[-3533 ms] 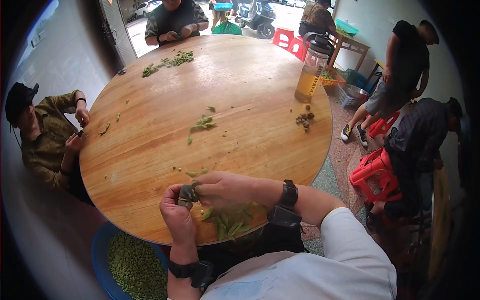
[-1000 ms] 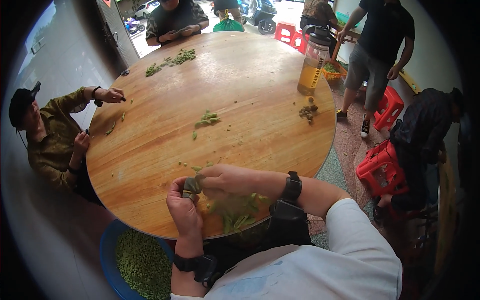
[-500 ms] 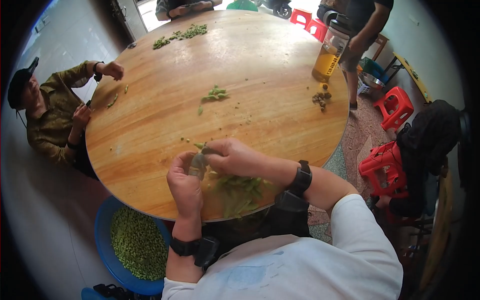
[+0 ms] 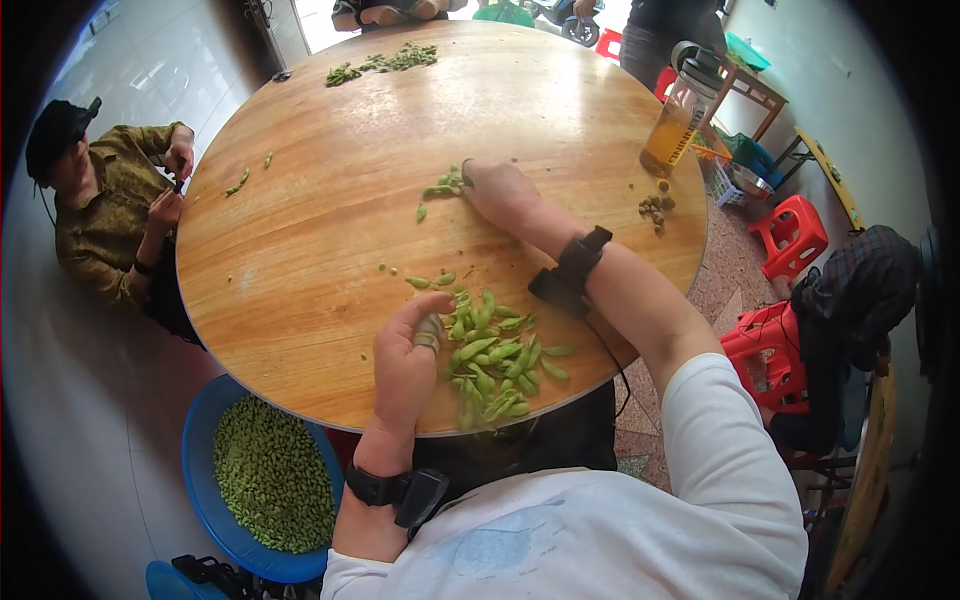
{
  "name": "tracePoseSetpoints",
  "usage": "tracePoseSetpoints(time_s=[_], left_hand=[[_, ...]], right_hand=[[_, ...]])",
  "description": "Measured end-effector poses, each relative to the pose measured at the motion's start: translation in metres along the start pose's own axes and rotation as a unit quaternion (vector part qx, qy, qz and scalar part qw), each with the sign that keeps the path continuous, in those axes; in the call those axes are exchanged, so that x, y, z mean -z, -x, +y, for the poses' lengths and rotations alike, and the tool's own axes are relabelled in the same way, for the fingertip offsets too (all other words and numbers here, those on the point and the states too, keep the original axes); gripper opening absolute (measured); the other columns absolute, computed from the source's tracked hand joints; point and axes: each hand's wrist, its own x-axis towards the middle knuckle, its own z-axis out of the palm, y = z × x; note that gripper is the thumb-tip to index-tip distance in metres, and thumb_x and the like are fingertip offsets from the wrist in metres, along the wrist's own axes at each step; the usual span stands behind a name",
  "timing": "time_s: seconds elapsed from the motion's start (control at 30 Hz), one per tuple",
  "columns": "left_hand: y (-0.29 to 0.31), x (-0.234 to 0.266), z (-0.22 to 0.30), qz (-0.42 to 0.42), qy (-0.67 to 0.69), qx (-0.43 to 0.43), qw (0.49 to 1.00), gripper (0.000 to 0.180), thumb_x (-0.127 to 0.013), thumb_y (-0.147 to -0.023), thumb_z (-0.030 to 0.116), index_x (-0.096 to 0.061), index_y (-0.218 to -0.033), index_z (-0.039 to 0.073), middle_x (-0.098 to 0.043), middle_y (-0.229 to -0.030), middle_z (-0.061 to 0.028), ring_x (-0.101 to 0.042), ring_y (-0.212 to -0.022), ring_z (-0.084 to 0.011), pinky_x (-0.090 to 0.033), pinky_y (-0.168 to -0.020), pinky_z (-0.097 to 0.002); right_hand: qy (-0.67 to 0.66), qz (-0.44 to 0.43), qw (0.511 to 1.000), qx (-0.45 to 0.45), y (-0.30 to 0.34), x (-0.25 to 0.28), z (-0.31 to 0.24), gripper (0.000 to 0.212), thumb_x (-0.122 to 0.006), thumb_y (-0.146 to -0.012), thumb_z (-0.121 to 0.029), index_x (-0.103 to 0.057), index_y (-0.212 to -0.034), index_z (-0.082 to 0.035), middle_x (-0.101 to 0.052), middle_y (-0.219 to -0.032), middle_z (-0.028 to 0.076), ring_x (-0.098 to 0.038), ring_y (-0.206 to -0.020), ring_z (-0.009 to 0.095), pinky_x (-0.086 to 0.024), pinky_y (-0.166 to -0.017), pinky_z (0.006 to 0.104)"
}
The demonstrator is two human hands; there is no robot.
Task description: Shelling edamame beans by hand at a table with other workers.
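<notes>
At the near edge of the round table lies a loose pile of green soybean pods (image 4: 500, 350). My left hand (image 4: 405, 365) rests at its left side, forefinger stretched toward the pods, a grey covering on one digit. No pod shows plainly in it. Farther off, my right hand (image 4: 505, 195) reaches across the table to a small cluster of pods (image 4: 440, 187), its fingertips against the cluster's right side. A dark band shows at one fingertip. Most of the right fingers are hidden by the back of the hand, so their grip is unclear.
A blue basin (image 4: 195, 480) of shelled green beans stands below the table's left edge. A bottle of amber drink (image 4: 672, 135) and small brown lumps (image 4: 655, 208) are at the right. More pods (image 4: 385, 62) lie at the far side. A person (image 4: 110, 210) sits left.
My hands, together over the table before, are apart now. The right has moved forward to the small cluster; the left has dropped slightly, beside the pile. The seated person's raised hand has drawn back.
</notes>
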Motion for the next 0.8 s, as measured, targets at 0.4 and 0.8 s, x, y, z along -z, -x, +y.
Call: tracePoseSetpoints(time_s=[0.4,0.8], left_hand=[[-0.001,0.005,0.002,0.054,0.205,0.001,0.977,0.036,-0.047,-0.084,-0.009,-0.054,-0.118,0.000,-0.060,-0.097,-0.0046,-0.054,-0.078,-0.0065,-0.045,-0.063,-0.0165],[-0.005,0.021,-0.008,0.052,0.337,-0.010,0.940,0.024,-0.058,-0.083,-0.002,-0.057,-0.108,0.000,-0.064,-0.096,-0.0063,-0.059,-0.074,-0.0088,-0.049,-0.062,-0.0200]], right_hand=[[-0.536,-0.287,0.791,-0.069,0.089,0.028,-0.062,0.027,-0.061,-0.087,-0.026,-0.055,-0.072,-0.004,-0.049,-0.058,-0.002,-0.043,-0.047,0.006,-0.031,-0.042,0.0219],[-0.592,-0.336,0.731,-0.046,0.110,0.033,-0.079,0.029,-0.043,-0.096,-0.024,-0.051,-0.076,-0.005,-0.047,-0.062,-0.003,-0.039,-0.052,0.005,-0.032,-0.047,0.0206]])
